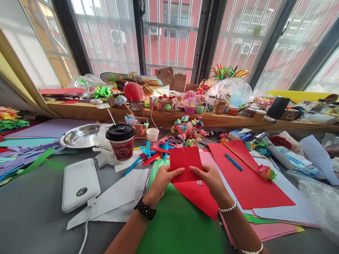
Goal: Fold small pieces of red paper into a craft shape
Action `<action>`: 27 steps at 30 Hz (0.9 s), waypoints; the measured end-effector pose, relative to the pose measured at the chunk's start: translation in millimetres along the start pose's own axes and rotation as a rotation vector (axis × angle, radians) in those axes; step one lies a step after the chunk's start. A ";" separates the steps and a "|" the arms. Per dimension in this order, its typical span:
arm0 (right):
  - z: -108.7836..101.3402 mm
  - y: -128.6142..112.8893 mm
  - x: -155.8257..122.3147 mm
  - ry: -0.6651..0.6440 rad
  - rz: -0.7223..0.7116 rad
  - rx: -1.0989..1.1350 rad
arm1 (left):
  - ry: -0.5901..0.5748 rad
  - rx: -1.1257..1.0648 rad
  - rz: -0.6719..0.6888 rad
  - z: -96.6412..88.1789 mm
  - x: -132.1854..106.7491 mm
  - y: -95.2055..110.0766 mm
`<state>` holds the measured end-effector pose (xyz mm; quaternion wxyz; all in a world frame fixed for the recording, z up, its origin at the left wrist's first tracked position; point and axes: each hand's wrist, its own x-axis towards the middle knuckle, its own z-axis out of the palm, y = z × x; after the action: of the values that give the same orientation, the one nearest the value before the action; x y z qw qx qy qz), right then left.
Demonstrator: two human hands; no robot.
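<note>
Both hands hold a small rectangle of red paper (pixel 185 157) upright over the table, its face toward me. My left hand (pixel 164 180) pinches its lower left side, thumb in front and fingers behind. On the lower right side, my right hand (pixel 209 176) grips it the same way. A faint crease shows near the paper's top. Beneath it lies a larger red sheet (pixel 200 199) on a green sheet (pixel 180 229). A small pinkish piece (pixel 199 182) shows just under the held paper's lower edge.
Left stand a white power bank (pixel 81 185) with a cable and a lidded coffee cup (pixel 122 144). Behind are a metal tray (pixel 79 137), a paper cup (pixel 153 134) and blue strips (pixel 148 150). Rightward, a paper flower on a stick (pixel 266 171) lies across a red sheet (pixel 254 190).
</note>
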<state>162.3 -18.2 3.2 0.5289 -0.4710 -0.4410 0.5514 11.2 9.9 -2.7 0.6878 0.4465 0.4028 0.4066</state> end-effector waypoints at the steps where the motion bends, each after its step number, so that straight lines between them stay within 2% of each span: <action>1: 0.1 0.3 0.0 0.000 0.000 0.008 | 0.012 0.003 0.004 0.4 -0.1 0.2; 7: 0.7 5.1 1.3 -0.010 0.023 0.086 | 0.048 -0.015 0.059 2.6 -0.6 -1.6; 15: 0.3 5.5 2.2 0.012 0.066 0.066 | 0.014 -0.034 0.063 3.3 -2.5 -0.9; 20: 0.9 2.0 0.9 -0.005 0.001 0.047 | -0.040 -0.016 0.000 0.4 -2.1 0.9; 27: -1.2 4.4 1.7 -0.001 -0.023 -0.030 | 0.004 0.004 -0.002 -0.2 -2.4 1.8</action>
<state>162.8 -16.8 -1.4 0.5278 -0.4736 -0.4549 0.5388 9.8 8.3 -0.7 0.6864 0.4468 0.4055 0.4059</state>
